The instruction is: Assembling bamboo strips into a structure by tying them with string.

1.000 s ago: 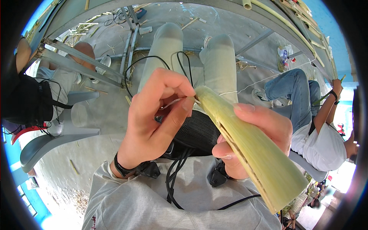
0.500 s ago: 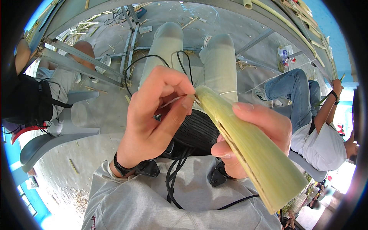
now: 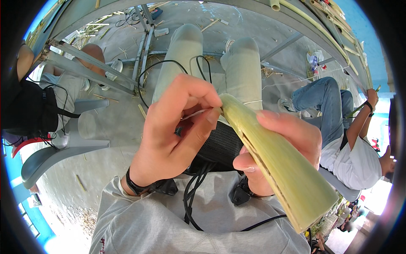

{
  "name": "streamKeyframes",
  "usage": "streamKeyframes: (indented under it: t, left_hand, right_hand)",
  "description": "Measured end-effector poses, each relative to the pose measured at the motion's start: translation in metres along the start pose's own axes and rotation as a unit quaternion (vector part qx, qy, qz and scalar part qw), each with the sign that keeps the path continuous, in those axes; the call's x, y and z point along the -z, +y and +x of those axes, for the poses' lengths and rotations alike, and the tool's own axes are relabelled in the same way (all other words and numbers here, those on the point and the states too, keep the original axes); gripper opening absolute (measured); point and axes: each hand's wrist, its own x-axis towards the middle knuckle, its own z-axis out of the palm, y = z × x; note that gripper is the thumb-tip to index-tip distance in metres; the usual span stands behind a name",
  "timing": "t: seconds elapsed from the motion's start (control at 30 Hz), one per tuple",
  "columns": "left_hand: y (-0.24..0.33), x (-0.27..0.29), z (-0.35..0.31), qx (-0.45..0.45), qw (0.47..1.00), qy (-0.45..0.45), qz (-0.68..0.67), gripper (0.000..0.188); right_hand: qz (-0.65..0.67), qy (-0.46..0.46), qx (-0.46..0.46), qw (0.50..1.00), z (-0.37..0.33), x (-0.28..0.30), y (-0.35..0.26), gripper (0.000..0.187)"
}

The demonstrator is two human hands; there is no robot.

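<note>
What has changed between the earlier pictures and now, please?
The left hand and the narrow end of the pale green stalk have shifted slightly right. Nothing was visibly taken or let go: the left hand still pinches the white thread by that end, and the right hand still grips the stalk.

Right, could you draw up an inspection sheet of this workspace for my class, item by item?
Surface: piece held in mid-air; metal table frame ahead, grey floor below
Job's things: green stalk piece, split lengthwise; white string, partly hidden
Clutter: stalk scraps about the floor
Hands: left hand appears to pinch the string in its fingers by the narrow end; right hand grips the stalk piece around its middle
Cables: black cables run over the shirt
Surroundings: left co-worker and right co-worker, both seated
</note>
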Motion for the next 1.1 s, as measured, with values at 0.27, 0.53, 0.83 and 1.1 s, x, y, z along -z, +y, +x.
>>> streamKeyframes:
  t: [0.27, 0.53, 0.83, 1.1]
  left_hand:
    - [0.005, 0.0, -0.001, 0.038, 0.999, 0.001, 0.023, 0.026]
    - [0.001, 0.003, 0.003, -0.008, 0.997, -0.002, 0.082, 0.019]
    - [-0.002, 0.007, 0.002, -0.018, 0.996, -0.015, 0.086, 0.008]
    - [-0.003, 0.009, 0.006, -0.046, 0.992, -0.035, 0.113, 0.006]
  right_hand:
    - [0.052, 0.029, -0.016, 0.998, 0.0, -0.003, 0.0, 0.063]
    - [-0.026, 0.016, 0.02, 0.999, -0.001, 0.003, -0.003, 0.058]
    - [-0.032, 0.025, 0.009, 0.999, -0.005, 0.002, -0.003, 0.056]
    - [-0.036, 0.061, 0.012, 0.997, -0.007, -0.005, -0.004, 0.053]
